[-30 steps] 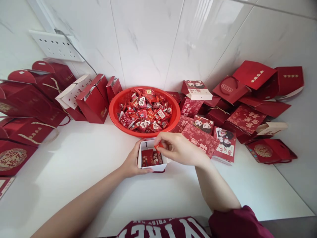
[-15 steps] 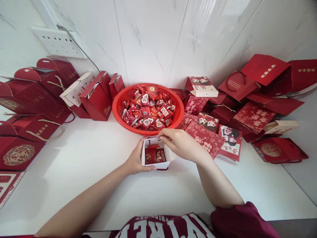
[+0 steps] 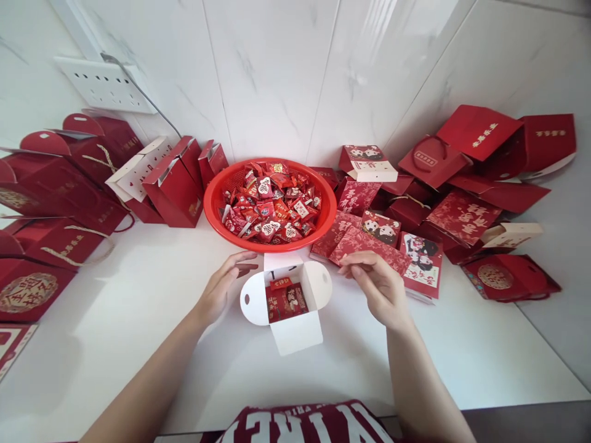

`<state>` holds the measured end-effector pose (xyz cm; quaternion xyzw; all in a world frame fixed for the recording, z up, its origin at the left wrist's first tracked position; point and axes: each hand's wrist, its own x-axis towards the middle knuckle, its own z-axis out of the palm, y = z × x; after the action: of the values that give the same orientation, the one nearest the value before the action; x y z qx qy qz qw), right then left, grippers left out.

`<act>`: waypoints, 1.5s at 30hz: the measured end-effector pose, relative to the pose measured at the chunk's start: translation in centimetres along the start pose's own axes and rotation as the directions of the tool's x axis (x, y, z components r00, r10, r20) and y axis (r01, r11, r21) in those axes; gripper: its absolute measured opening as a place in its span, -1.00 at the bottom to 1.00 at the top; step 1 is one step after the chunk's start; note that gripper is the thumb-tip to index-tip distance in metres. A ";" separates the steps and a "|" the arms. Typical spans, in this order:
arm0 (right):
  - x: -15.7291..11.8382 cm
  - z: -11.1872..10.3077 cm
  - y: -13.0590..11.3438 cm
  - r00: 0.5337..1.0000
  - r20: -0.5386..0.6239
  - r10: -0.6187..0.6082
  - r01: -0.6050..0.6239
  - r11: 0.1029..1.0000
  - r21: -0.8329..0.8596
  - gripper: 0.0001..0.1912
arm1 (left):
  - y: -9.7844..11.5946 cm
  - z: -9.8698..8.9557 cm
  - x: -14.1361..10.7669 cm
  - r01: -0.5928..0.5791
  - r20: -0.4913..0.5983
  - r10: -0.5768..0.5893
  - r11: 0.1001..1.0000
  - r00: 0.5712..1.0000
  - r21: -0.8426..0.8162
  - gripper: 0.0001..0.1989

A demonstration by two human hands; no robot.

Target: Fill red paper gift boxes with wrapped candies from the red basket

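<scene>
A small gift box (image 3: 295, 335) stands on the white table in front of me, its white inner flaps folded outward. Inside lie several red wrapped candies (image 3: 286, 300). Left of the box, my left hand (image 3: 221, 288) hovers apart from it with fingers stretched and nothing in them. To the right, my right hand (image 3: 376, 283) is raised with its fingers loosely curled and apart, holding nothing I can see. Just behind the box sits a red plastic basket (image 3: 212, 224) heaped with red wrapped candies (image 3: 272, 200).
Red gift boxes (image 3: 87, 191) with rope handles stand at the left, beside a white-topped box (image 3: 141, 166). Flat and folded red boxes (image 3: 464, 215) pile up at the right. A power strip (image 3: 104, 85) with a cable is on the tiled wall.
Both hands have let go of the gift box and moved apart, left hand to the left, right hand to the right. The box's flaps now lie spread outward.
</scene>
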<state>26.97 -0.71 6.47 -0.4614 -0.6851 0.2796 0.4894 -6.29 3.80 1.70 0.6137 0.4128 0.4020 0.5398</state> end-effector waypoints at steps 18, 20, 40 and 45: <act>-3.1 3.7 1.4 0.837 0.527 0.151 -0.218 0.974 0.067 -0.11 | 1.3 1.3 -1.1 -0.084 0.381 0.044 0.992 0.923 0.089 -0.18; -3.1 4.4 1.2 0.860 0.467 0.207 -0.293 0.949 0.119 -0.20 | 1.3 1.5 -1.0 -0.204 0.381 0.151 0.974 0.912 0.102 -0.27; -2.9 4.7 2.1 0.890 0.408 -0.205 0.154 0.976 0.154 -0.61 | 1.8 2.3 -0.8 -0.273 0.151 0.233 0.895 0.961 0.353 -0.75; -4.6 8.1 1.2 0.920 0.344 -0.187 0.128 0.974 0.187 -0.52 | 3.4 -0.5 -0.6 -0.106 0.065 0.083 0.809 0.994 0.579 -0.79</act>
<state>20.35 -3.83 0.64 -0.3049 -0.7731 0.3733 0.4124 -6.66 3.15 5.15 0.7762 0.4748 0.2717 0.3135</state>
